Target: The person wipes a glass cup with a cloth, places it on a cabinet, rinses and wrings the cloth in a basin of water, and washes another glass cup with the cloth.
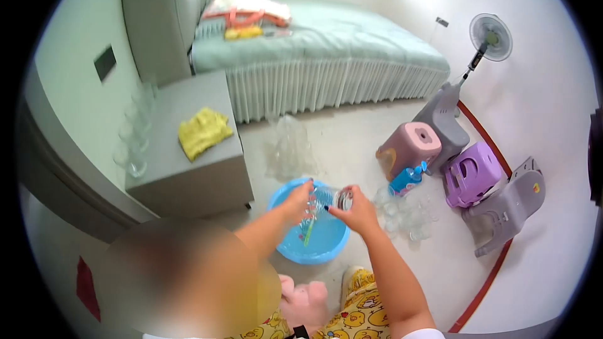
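Observation:
Over a blue basin (344, 236) on the floor, a clear drinking glass (328, 197) lies sideways between my hands. My right hand (357, 212) is closed around its base end. My left hand (298, 204) has its fingers curled at the other end of the glass. A thin green-handled brush or stick (308, 233) shows in the basin below my left hand; its exact kind is unclear. Water appears to be in the basin.
Several glasses (405, 213) stand right of the basin beside a blue bottle (407, 179). Clear plastic (290, 147) lies behind. A cabinet (188, 182) carries a yellow cloth (204, 133) and several glasses (134, 127). Stools (409, 145), a fan (490, 37) and a bed (339, 37) surround.

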Available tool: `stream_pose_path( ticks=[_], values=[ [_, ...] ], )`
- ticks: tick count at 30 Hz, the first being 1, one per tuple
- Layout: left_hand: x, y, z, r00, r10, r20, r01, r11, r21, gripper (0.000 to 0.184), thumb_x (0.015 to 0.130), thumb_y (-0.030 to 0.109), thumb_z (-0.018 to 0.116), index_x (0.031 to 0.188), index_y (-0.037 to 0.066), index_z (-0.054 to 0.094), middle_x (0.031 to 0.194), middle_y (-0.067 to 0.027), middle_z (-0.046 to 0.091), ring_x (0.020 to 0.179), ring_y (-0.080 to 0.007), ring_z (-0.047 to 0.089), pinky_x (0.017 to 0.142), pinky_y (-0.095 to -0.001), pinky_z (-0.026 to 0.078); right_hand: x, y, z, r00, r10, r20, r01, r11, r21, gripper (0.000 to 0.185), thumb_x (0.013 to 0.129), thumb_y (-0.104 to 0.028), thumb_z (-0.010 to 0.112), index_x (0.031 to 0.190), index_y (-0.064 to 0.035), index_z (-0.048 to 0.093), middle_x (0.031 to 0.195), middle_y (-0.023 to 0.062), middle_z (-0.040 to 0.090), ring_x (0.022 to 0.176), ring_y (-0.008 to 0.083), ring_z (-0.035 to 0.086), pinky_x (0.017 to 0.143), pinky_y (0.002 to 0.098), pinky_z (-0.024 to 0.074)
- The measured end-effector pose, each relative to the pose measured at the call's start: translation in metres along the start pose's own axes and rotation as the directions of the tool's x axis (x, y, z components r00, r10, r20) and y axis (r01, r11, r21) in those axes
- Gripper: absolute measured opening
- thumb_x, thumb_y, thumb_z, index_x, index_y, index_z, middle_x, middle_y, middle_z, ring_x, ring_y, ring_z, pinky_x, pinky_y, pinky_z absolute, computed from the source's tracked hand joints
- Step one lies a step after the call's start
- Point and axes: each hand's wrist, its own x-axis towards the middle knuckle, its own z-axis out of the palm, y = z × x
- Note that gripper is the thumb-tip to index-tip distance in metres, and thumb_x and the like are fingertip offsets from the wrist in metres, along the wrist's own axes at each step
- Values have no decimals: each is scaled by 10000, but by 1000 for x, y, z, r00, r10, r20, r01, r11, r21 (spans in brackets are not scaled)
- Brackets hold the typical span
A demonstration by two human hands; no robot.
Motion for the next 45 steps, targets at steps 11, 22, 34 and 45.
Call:
stream_pose_path(
  ticks=[11,22,34,45],
  values=[
    [-37,-18,-2,999,-25,-34,17,979,-202,551,859,480,439,1204,53,387,1250,-161,398,1133,-388,370,931,-532,345,-28,4,5,994,-43,-98,61,981,185,658,611,-391,739,1093,-35,466,1029,181,573,911,320,582,753,390,473],
    [-12,-11,-14,922,-13,386,90,979,-184,598,800,488,514,1188,42,422,1130,-140,532,1018,-281,522,815,-410,447,-27,10,11,887,-419,-193,452,874,180,670,600,-258,762,1155,-39,459,1097,165,529,996,325,531,860,390,429],
    [0,-44,19,946,296,133,-275,949,-155,469,782,382,575,1154,130,443,1155,-56,405,1104,-245,369,909,-400,352,-16,33,23,773,414,480,-583,167,795,622,738,-417,681,1172,-76,394,998,125,521,726,233,619,572,287,531],
    [0,-32,21,998,18,-63,-33,969,-244,662,812,536,428,1281,74,349,1290,-135,356,1210,-316,337,972,-487,291,-16,18,8,866,-214,-452,288,952,102,587,662,-324,741,1090,-33,462,970,144,529,806,295,583,665,378,485]
  ],
)
